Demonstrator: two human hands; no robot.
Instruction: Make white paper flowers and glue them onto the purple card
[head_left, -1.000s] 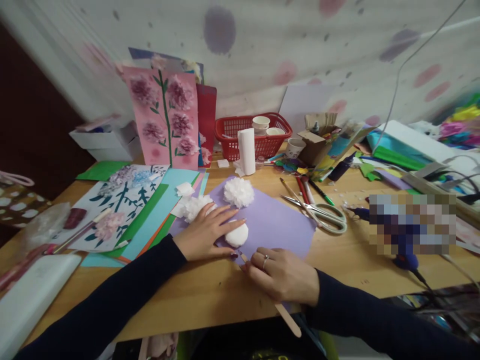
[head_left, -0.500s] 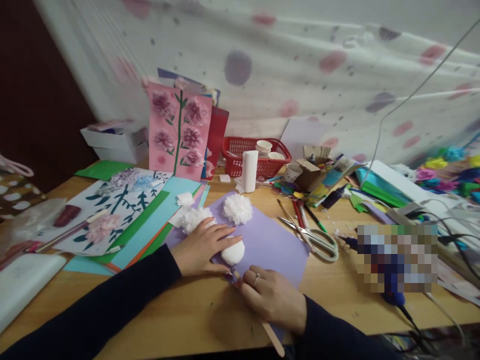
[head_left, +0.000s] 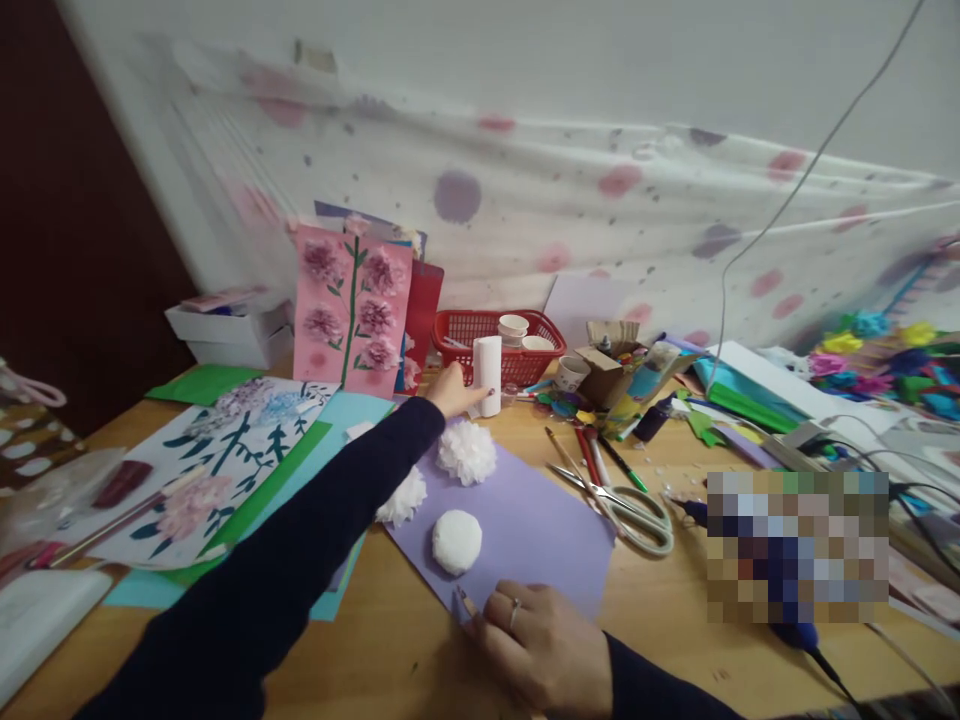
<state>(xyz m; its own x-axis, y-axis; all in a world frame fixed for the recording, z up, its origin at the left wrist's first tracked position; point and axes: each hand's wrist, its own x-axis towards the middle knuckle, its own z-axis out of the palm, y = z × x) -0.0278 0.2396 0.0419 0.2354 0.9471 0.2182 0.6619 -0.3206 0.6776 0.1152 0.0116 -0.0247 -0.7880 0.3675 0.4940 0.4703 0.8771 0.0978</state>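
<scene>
- White paper roll (head_left: 487, 375) stands upright near the back of the wooden table (head_left: 390, 660), just in front of the red basket (head_left: 480, 328); the left hand (head_left: 456, 390) is stretched out to it, fingers on its lower left side. Whether they have closed around it I cannot tell.
- The left sleeve (head_left: 315, 540) crosses over the teal sheet and the near-left corner of the purple sheet (head_left: 532, 520), and hides part of a frilled white paper flower (head_left: 403, 497).
- The right hand (head_left: 536, 650) rests low on the near edge of the purple sheet, likely pinning it flat. Its fingers are curled around a thin wooden stick (head_left: 465, 601), whose tip shows just left of the knuckles and points toward the smooth white ball (head_left: 457, 541).
- That ball lies on the purple sheet, apart from both hands. A second frilled flower (head_left: 467, 452) sits further back on the sheet, near the roll but not touching it.
- Room around the roll is tight: the basket touches or nearly touches it behind, a pink flower card (head_left: 351, 310) stands to its left, and a paper cup (head_left: 572, 372) and small clutter lie to its right. The open way is toward the person, over the frilled flower.
- Scissors (head_left: 630, 510) and pens lie right of the purple sheet, well apart from either hand.
</scene>
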